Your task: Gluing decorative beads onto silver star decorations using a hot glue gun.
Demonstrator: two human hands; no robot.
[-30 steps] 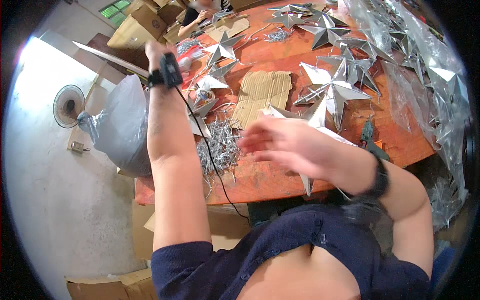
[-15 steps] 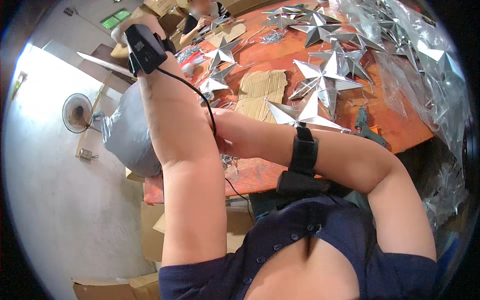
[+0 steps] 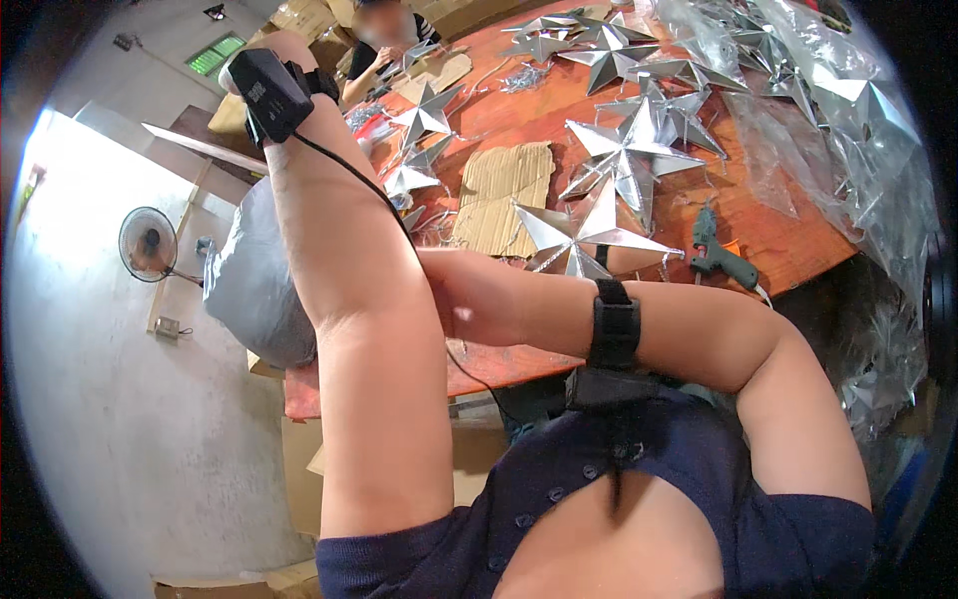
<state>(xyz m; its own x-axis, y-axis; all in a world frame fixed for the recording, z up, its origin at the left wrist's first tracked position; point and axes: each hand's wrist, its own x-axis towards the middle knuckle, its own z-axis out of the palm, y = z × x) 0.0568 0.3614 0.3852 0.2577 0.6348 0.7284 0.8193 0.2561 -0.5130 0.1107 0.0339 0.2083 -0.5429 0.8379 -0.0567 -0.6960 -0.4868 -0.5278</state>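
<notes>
My left arm reaches up and away at the left, and my left hand [image 3: 289,46] is mostly covered by the black box [image 3: 274,95] strapped at its wrist. Its fingers are hidden. My right hand [image 3: 461,295] lies across behind my left forearm near the table's front edge. That forearm covers its fingers, so whether it holds anything cannot be seen. Closest beyond the right hand are a piece of brown cardboard [image 3: 504,200] and a silver five-pointed star [image 3: 589,235] with shiny folded faces.
A green glue gun [image 3: 711,250] lies on the red table [image 3: 808,245] at right. Several silver stars [image 3: 637,150] and clear plastic bags [image 3: 778,160] cover the far and right side. Beyond the left arm are a grey bulging bag [image 3: 254,285] and a fan [image 3: 148,245]. Another person [image 3: 384,50] sits opposite.
The view has shifted a little, so the table things appear further left. More of the glue gun shows beyond my right forearm. Both arms keep nearly the same pose.
</notes>
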